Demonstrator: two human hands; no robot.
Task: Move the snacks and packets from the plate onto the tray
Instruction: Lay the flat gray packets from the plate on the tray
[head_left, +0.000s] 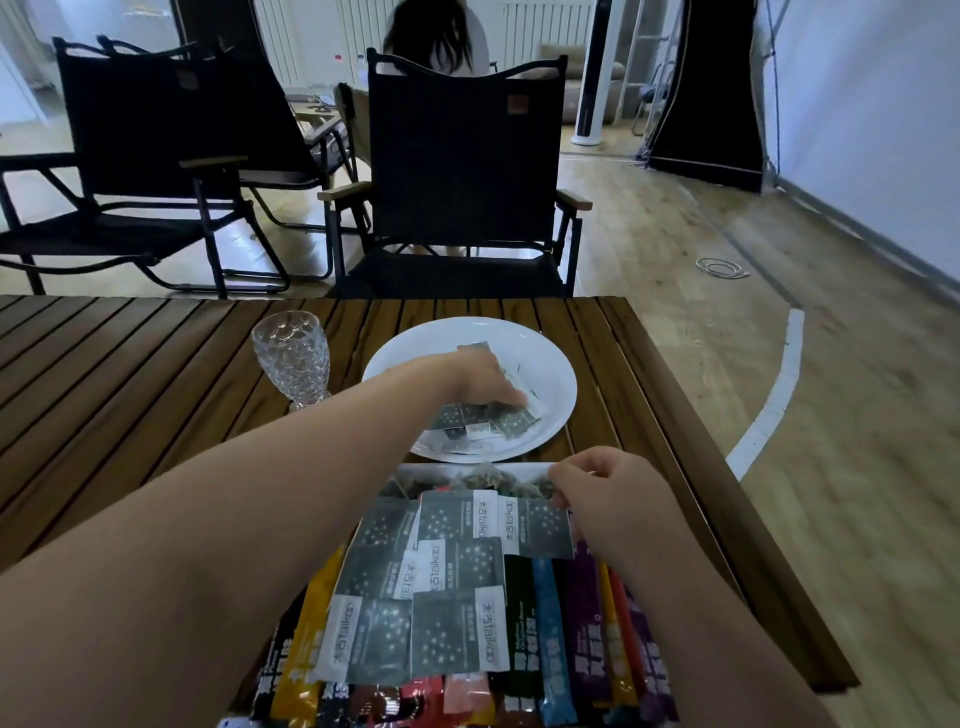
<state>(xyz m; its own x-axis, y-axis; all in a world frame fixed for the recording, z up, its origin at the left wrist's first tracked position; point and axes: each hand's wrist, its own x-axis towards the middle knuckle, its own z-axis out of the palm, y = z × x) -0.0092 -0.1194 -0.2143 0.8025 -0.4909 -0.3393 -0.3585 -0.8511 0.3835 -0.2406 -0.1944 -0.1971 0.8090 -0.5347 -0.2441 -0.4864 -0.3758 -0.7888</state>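
A white plate (550, 364) sits on the wooden table, holding several dark star-printed packets (485, 422). My left hand (485, 376) reaches over the plate, its fingers curled down on those packets. Nearer to me lies the tray (415, 470), mostly hidden under several dark star packets (441, 587) and colourful stick sachets (571, 649). My right hand (608, 499) pinches the corner of one dark packet (540, 525) at the tray's far right side.
A patterned glass goblet (292, 358) stands just left of the plate, close to my left forearm. The table's right edge (727, 493) runs near my right hand. Black folding chairs (462, 171) stand beyond the table, with a person behind them.
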